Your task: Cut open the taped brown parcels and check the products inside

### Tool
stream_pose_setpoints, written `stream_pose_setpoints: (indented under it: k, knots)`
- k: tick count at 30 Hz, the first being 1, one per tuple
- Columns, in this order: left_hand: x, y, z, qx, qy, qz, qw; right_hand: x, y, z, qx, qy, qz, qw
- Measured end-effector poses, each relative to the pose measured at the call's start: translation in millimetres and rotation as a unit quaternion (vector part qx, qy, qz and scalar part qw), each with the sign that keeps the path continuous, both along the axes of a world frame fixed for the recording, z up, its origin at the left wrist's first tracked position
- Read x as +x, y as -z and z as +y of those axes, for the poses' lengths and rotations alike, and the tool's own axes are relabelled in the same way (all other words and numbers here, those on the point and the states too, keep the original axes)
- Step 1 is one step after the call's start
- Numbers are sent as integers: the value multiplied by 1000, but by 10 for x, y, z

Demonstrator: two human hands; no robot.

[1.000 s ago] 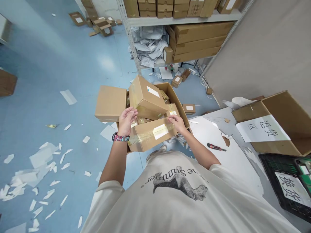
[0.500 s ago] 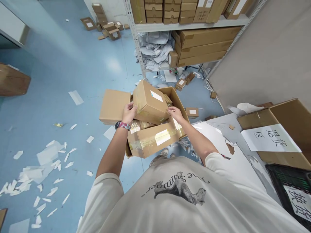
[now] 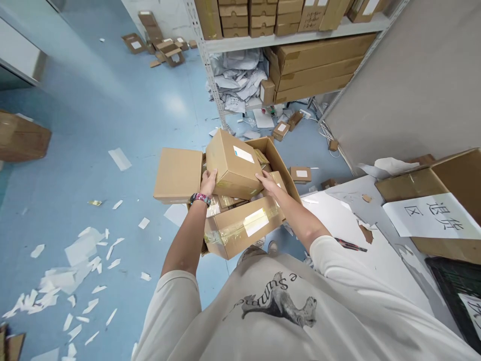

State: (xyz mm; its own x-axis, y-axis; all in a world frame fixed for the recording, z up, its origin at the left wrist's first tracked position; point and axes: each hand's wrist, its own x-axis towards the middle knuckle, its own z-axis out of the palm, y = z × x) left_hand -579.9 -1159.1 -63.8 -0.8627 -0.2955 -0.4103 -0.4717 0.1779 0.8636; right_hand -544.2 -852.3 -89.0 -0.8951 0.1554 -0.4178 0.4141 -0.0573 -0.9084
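A cardboard box (image 3: 235, 155) with a white label sits tilted on top of other parcels in a large open carton (image 3: 278, 159). My left hand (image 3: 209, 181) grips its left side near the lower edge, and a patterned band is on that wrist. At its right corner, my right hand (image 3: 266, 181) presses with the fingers along the side; part of them is hidden. A long taped box (image 3: 244, 224) with a label lies nearest my body. Another plain box (image 3: 177, 173) juts out past the carton's left side.
Metal shelving (image 3: 300, 41) holding boxes stands ahead. On the right is a white table (image 3: 338, 213) with a large carton (image 3: 451, 185) bearing a paper sign. Paper scraps (image 3: 71, 260) litter the blue floor at left. Small boxes (image 3: 300, 174) lie beyond the carton.
My left hand has shifted its hold along the box's left side. The box and my hands appear slightly lower, while the whole view has shifted a little.
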Motion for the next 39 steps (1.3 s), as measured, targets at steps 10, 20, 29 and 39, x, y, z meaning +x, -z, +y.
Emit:
stream_pose_setpoints:
  k: [10,20,29,39]
  knots:
    - [-101,-612,6,-2,78,141,987,59,-365,-31,-62,43,65,995]
    - [-225,-1592,989,-92,292,244,920,842,-855,889,-36,165,176,970]
    - [251,-1596,3109,-96,510,310,797,2407,-572,2092,-42,325,141,934]
    - [951,-308,4618,31,610,152,777,3616,-99,3204,11,431,57,900]
